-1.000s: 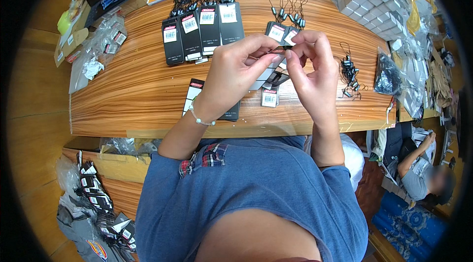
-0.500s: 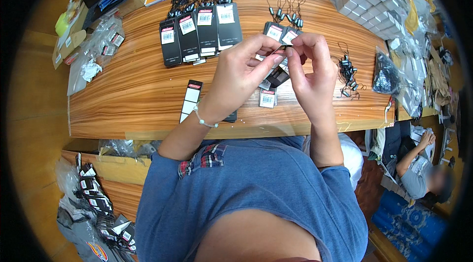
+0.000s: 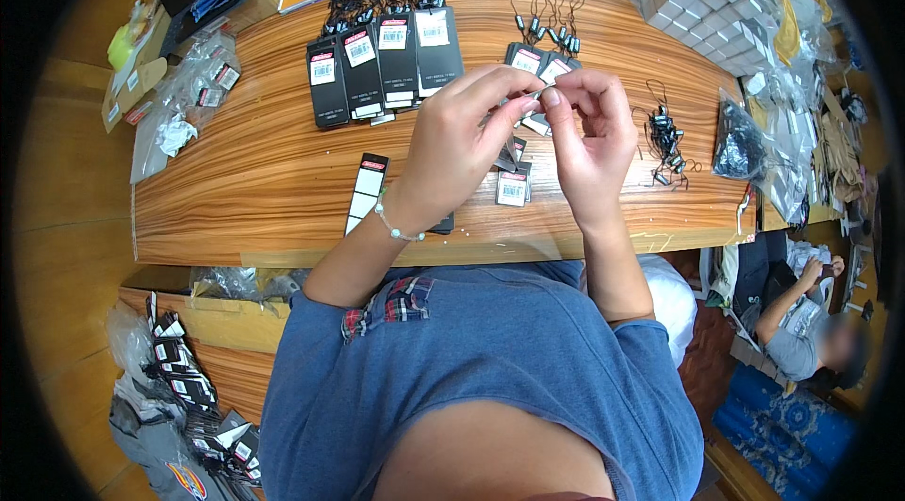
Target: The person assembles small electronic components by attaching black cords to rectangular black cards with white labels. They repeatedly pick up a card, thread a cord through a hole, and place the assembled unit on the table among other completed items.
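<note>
- Dark tag (image 3: 509,154): located above the table (image 3: 264,190), hanging tilted below my fingertips, mostly hidden by my hands.
- Left hand (image 3: 452,138): my thumb and forefinger are pinched closed at the tag's upper end. Risk: excess pressure there could crease the card.
- Right hand (image 3: 592,138): my thumb and forefinger are pinched at the same end, against the left fingertips. I cannot tell whether a cord lies between them. Risk: if either pinch loosens, the tag could twist or drop.
- White-panelled tag (image 3: 367,190): lies beside my left forearm, near the table's front edge. Risk: a sweep of that forearm could shift it.
- Small labelled tag (image 3: 512,188): lies below my hands. Risk: a dropped tag would probably land on it and mix with it.
- Loose black cords (image 3: 667,145): heaped right of my right hand. Risk: tangled loops could bring several up together.
- Corded tags (image 3: 396,49): rowed farther off, left. Risk: their bunched cords could snag one another when lifted.
</note>
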